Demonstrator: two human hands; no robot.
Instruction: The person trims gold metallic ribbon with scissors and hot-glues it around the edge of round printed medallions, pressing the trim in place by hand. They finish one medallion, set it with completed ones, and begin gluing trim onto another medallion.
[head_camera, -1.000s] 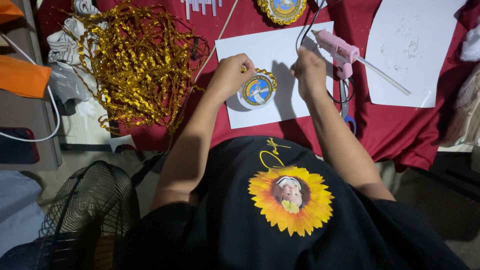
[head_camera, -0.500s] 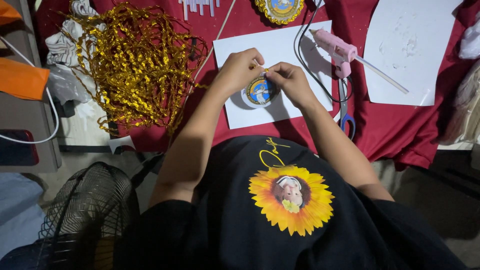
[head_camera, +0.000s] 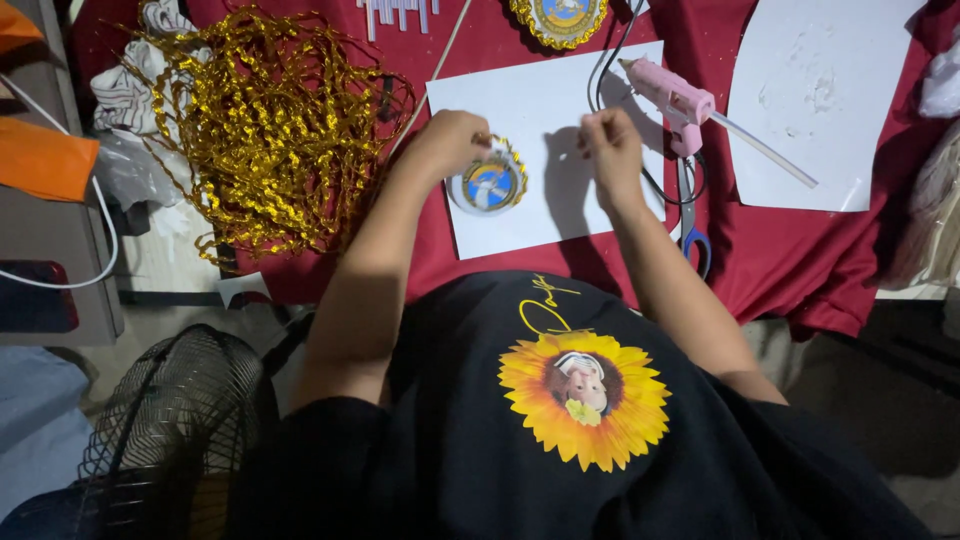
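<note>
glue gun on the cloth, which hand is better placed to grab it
Right. The right hand is free and hovers just beside the pink glue gun; the left hand holds the round badge.

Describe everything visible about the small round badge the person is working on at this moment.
The round badge is a small flat disc with a white face and a blue and yellow emblem at its centre. Gold ribbon trim edges its upper and right rim; the lower left edge looks bare. It lies flat on a white sheet of paper over the red tablecloth. The left hand rests on its top edge; the right hand is apart from it.
</note>
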